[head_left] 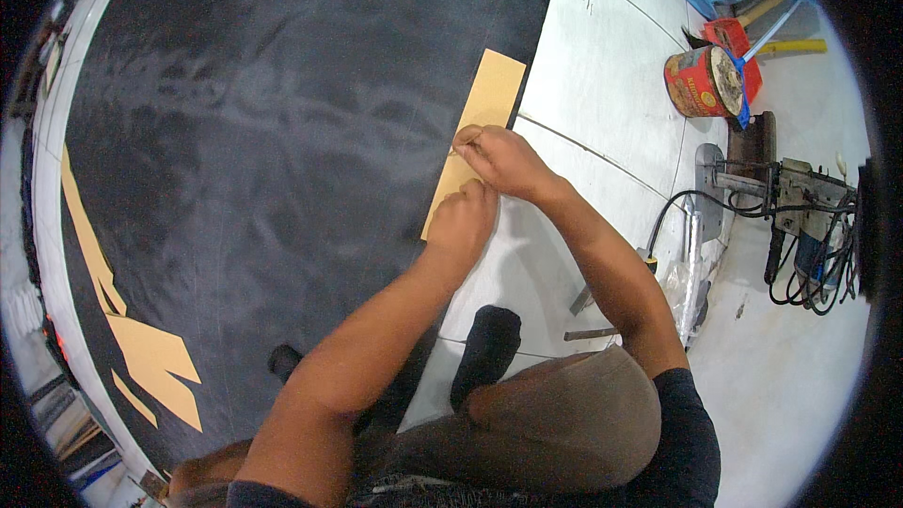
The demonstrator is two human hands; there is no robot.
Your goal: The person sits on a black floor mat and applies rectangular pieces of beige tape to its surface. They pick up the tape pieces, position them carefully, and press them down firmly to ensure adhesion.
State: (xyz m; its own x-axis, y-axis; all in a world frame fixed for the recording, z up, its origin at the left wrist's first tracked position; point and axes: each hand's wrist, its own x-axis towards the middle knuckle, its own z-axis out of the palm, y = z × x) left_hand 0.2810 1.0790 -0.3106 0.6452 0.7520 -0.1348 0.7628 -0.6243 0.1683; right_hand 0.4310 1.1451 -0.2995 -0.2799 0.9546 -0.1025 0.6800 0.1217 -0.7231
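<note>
A long tan strip (492,85), like card or thin board, lies along the right edge of a large black sheet (282,132). My left hand (461,223) rests on the strip's near part, fingers curled into a fist; whatever is inside them is hidden. Just beyond it, my right hand (503,160) is closed in a pinch over the middle of the strip. Something thin seems to show at its fingertips, too small to name. Both hands sit close together at the strip's right edge.
Tan offcuts (155,362) lie at the sheet's left edge. On the white tiled floor (611,28) at right are a red can (701,82), a blue-handled brush or tool (776,30) and a corded power tool (809,216). My dark-socked foot (489,348) is near the hands.
</note>
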